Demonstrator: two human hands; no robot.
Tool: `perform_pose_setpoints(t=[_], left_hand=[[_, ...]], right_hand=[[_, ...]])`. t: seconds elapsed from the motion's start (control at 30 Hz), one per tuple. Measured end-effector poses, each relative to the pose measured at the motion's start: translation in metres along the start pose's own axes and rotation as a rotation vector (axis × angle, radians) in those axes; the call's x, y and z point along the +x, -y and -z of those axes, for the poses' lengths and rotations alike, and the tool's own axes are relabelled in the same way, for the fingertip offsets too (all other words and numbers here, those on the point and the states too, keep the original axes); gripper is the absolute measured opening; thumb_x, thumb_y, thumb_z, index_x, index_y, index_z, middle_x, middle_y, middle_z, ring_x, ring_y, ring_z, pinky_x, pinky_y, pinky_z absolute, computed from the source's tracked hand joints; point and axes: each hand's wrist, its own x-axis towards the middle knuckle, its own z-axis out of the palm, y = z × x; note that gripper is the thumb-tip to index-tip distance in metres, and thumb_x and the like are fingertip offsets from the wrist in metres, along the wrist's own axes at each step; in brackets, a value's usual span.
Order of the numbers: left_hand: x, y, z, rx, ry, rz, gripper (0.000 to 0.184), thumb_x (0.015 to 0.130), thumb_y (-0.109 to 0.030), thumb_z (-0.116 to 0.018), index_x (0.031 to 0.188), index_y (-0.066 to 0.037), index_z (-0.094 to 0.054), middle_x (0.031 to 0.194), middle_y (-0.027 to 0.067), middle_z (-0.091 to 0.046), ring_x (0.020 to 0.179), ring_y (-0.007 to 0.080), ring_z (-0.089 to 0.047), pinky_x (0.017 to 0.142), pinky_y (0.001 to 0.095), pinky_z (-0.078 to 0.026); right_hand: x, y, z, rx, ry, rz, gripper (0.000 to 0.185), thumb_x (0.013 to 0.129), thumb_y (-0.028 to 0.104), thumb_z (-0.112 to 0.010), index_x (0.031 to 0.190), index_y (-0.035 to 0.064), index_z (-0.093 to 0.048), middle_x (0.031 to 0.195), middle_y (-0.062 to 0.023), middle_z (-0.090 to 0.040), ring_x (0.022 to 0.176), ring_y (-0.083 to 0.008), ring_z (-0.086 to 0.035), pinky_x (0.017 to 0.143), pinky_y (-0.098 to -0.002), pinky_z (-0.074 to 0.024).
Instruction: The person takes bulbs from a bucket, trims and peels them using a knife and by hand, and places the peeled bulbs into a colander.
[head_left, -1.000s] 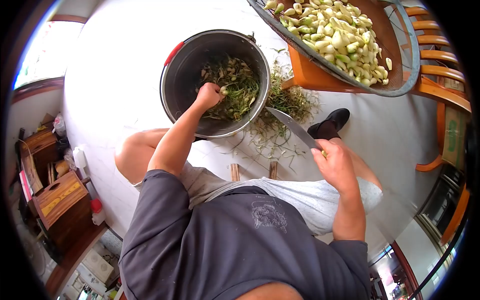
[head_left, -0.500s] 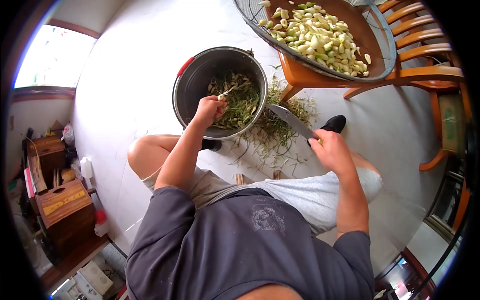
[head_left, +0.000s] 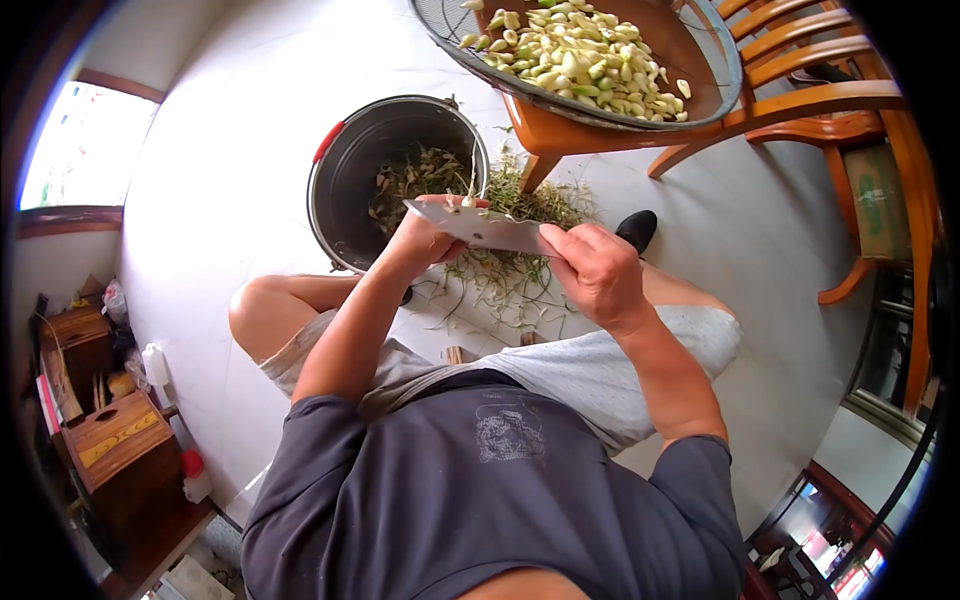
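Note:
My right hand (head_left: 602, 275) grips the handle end of a kitchen knife (head_left: 500, 232), its broad metal blade pointing left. The blade lies across my left hand (head_left: 425, 240), hiding part of its fingers. In that hand is a small white onion-like bulb (head_left: 468, 201), with a thin pale stalk (head_left: 473, 172) rising from it; blade and bulb appear to meet. Both hands are over the near right side of a dark metal bucket (head_left: 318, 190) with a red handle grip. Green and dry trimmings (head_left: 405, 180) lie inside it.
A wide mesh basket (head_left: 610, 124) of pale bulbs (head_left: 580, 65) rests on a wooden chair (head_left: 545, 135) at the upper right. Loose trimmings (head_left: 545, 203) litter the floor right of the bucket. My shoe (head_left: 637, 230) is beside them. Wooden boxes (head_left: 115, 435) stand at far left.
The knife has swung left and turned from beside the bucket to the bulb at my left hand. My left hand now shows farther right against the bucket. The whole view has shifted slightly.

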Motion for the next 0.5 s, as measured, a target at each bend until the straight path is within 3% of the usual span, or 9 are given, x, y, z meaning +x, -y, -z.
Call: perform_pose_setpoints(t=[0.07,0.3,0.37,0.43,0.5], left_hand=[[-0.007,-0.013,-0.009,0.065,0.031,0.073,0.018,0.093,-0.011,-0.053,0.1,-0.002,-0.068,0.062,0.0029,-0.06,0.043,0.0047,-0.045,0.037,0.0204,-0.031],[-0.012,-0.018,-0.021,0.232,0.099,0.034,0.026,0.086,0.002,-0.049,0.108,-0.003,-0.063,0.068,0.0039,-0.061,0.051,0.0053,-0.05,0.042,0.0215,-0.037],[-0.006,0.009,-0.016,0.421,0.083,-0.232,0.027,0.087,0.001,-0.049,0.11,-0.003,-0.062,0.071,0.0051,-0.062,0.054,0.0051,-0.051,0.045,0.0214,-0.038],[-0.005,0.01,-0.018,0.422,0.056,-0.312,0.026,0.088,0.0,-0.05,0.112,-0.003,-0.061,0.073,0.0053,-0.061,0.056,0.0051,-0.051,0.047,0.0214,-0.038],[-0.008,0.005,-0.025,0.238,0.017,-0.207,0.025,0.09,-0.003,-0.051,0.113,-0.002,-0.06,0.074,0.0045,-0.06,0.058,0.0055,-0.05,0.048,0.0217,-0.038]], right_hand=[[-0.001,0.0,0.0,-0.077,-0.004,0.052,0.025,0.075,0.011,-0.068,0.1,0.0091,-0.065,0.069,-0.0043,-0.052,0.064,-0.0225,-0.056,0.054,-0.0347,-0.0459],[-0.003,-0.003,-0.001,-0.092,-0.032,0.074,0.024,0.076,0.012,-0.068,0.1,0.0083,-0.065,0.067,-0.0044,-0.05,0.062,-0.0218,-0.055,0.053,-0.0339,-0.0451],[-0.003,-0.003,-0.001,-0.096,-0.026,0.072,0.024,0.077,0.012,-0.067,0.1,0.008,-0.065,0.067,-0.0045,-0.049,0.062,-0.0218,-0.055,0.053,-0.0338,-0.045],[-0.003,-0.002,0.0,-0.089,-0.029,0.058,0.024,0.075,0.008,-0.07,0.099,0.0065,-0.066,0.068,-0.0052,-0.054,0.061,-0.0225,-0.056,0.053,-0.0332,-0.0456],[0.002,0.003,0.006,-0.077,-0.04,0.059,0.025,0.074,0.005,-0.071,0.099,0.0057,-0.067,0.068,-0.0058,-0.056,0.06,-0.0229,-0.057,0.053,-0.0329,-0.046]])
